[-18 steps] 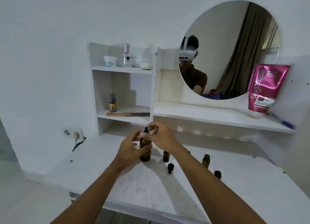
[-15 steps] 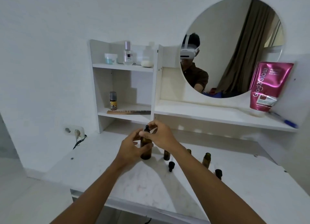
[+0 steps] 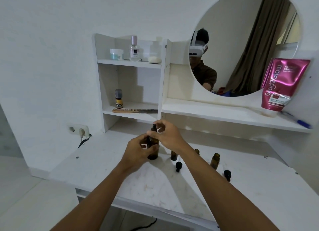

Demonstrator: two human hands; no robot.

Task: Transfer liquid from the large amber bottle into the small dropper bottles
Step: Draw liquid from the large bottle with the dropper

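Large amber bottle stands upright on the white marbled tabletop, in its far middle part, between the two hands. On the wall at the far right hangs a round mirror, and it reflects a person who wears a white headset. To the left of the mirror stands a white shelf unit, and a long shelf goes from it to the right under the mirror. A pink tube stands on its cap on this long shelf and leans on the wall. The left hand grips the body of the bottle with curled fingers from the near left side. The right hand is at the top of the bottle, where its thumb and fingertips pinch the black dropper cap. Just right of the big bottle stands one small dropper bottle with no cap. A second small bottle stands farther right, also open, and a third small bottle is partly hidden behind the right forearm. Two loose black droppers lie on the tabletop, the nearer-left dropper and the right dropper. A comb lies on the lower shelf of the unit.
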